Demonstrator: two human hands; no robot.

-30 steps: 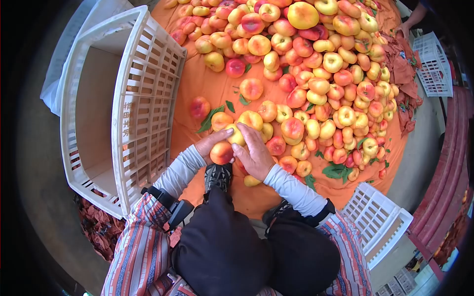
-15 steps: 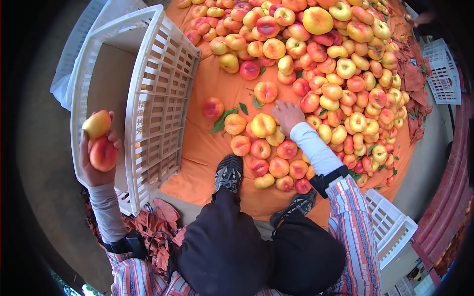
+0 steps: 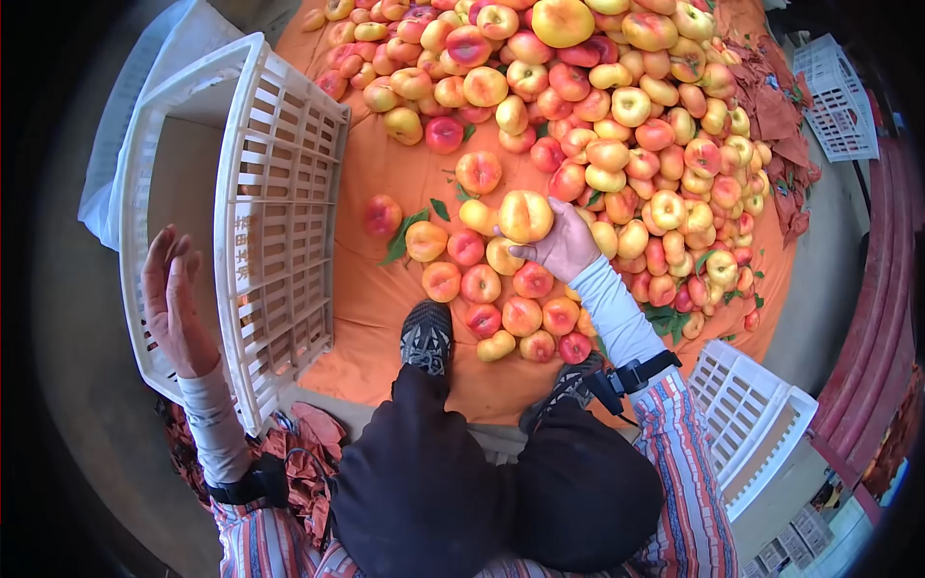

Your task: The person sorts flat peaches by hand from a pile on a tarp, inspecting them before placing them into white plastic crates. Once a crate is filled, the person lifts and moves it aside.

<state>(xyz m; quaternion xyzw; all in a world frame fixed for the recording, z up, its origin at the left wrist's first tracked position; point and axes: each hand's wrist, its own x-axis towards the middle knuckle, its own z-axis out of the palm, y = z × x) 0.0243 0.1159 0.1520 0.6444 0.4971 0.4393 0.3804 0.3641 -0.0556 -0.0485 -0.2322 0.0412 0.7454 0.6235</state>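
Observation:
My right hand [image 3: 567, 245] is closed on a yellow-orange flat peach [image 3: 526, 216], lifted over a small group of peaches on the orange cloth [image 3: 371, 332]. Fingers stretched out and holding nothing, my left hand [image 3: 178, 303] is over the opening of the white plastic crate [image 3: 236, 183]. That crate stands on its side-slatted base at the left, and its inside bottom is mostly hidden by its wall. A big heap of red and yellow flat peaches [image 3: 631, 106] spreads beyond my right hand. A single red peach [image 3: 383, 215] lies apart near green leaves [image 3: 409, 236].
A second white crate [image 3: 747, 414] stands by my right arm, and another white crate [image 3: 836, 96] is at the far right. Crumpled reddish wrappers [image 3: 299, 448] lie beside the left crate. My shoe [image 3: 426, 337] rests at the cloth's edge close to the loose peaches.
My left hand has let go of the two peaches it held and opened. My right hand has picked up a flat peach from the group. The whole view has shifted slightly.

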